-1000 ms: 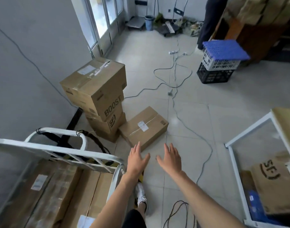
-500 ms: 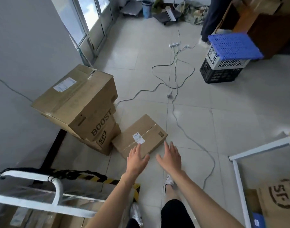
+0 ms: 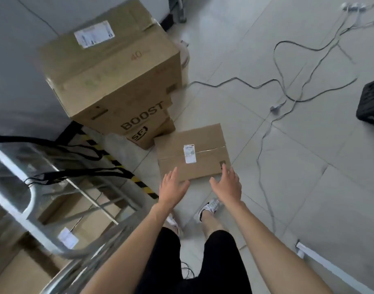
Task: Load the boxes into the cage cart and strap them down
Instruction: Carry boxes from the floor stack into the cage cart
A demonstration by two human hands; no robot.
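Note:
A small flat cardboard box [image 3: 205, 145] with a white label lies on the tiled floor in front of me. My left hand [image 3: 172, 188] hovers open at its near left corner, and my right hand [image 3: 228, 185] hovers open at its near right corner; neither grips it. Behind it to the left stands a stack of three larger boxes [image 3: 111, 71], the middle one marked BOOST. The white cage cart [image 3: 31, 200] stands at lower left, with boxes inside it and black straps [image 3: 80, 174] draped over its rail.
Grey cables [image 3: 287, 92] snake across the floor to the right of the small box. A black crate [image 3: 372, 102] sits at the right edge. A second white cart frame [image 3: 321, 264] shows at lower right. Black-yellow tape [image 3: 126, 172] marks the floor.
I have stepped closer and leaned down over the small box. Both open hands have moved forward to its near corners. The stack and cart now appear nearer.

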